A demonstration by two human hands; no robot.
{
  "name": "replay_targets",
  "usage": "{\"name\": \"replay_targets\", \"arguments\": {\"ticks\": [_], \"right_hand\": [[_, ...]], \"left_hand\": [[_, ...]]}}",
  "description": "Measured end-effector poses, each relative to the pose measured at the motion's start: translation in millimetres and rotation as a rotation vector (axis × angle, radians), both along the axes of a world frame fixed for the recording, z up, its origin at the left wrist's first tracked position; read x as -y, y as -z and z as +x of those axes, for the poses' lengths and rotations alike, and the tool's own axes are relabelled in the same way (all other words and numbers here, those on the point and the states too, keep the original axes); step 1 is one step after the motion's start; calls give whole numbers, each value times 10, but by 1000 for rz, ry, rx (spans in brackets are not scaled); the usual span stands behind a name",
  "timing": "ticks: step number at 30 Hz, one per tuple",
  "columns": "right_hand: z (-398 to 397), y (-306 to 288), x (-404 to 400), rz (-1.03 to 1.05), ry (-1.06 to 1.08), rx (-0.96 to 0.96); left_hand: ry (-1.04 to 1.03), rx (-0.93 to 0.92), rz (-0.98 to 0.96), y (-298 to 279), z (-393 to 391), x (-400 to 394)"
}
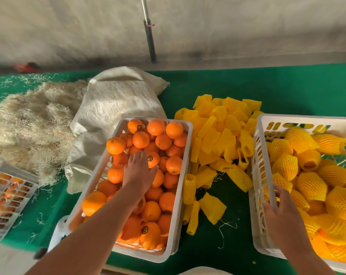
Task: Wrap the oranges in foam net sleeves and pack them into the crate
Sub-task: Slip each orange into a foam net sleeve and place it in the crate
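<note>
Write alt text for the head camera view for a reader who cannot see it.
A person's left hand reaches flat over bare oranges in a white crate, while the right hand grips the rim of a second white crate holding oranges in yellow foam net sleeves. Between them, empty sleeves are piled on a green table.

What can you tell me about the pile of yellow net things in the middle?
The pile of yellow foam net sleeves lies loose on the green table cover, between the crate of bare oranges and the crate of wrapped oranges. They are short, soft-looking mesh tubes, empty and mostly flattened, heaped every which way. A few have strayed toward the near edge. Neither hand touches them.
</note>
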State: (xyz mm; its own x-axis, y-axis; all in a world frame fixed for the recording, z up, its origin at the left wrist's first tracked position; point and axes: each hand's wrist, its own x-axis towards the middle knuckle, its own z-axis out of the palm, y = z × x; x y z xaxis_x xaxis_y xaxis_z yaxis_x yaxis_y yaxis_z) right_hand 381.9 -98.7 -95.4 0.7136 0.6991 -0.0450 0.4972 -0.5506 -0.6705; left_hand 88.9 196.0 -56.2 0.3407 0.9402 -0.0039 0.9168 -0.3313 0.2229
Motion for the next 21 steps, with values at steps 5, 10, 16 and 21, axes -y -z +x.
{"name": "replay_targets", "arguments": {"ticks": [5,10,16,21], "right_hand": [[-10,-35,-23,-1,63,-47],[-52,-90,-28,-1,61,-29],[-77,-120,-41,-11,85,-19],[-78,-118,-45,-21,95,-13]], "left_hand": [[-59,-91,-62,135,132,-212],[-111,-77,-104,274,119,-339],[-151,92,-79,276,97,-345],[-133,456,24,19,203,-48]]}}
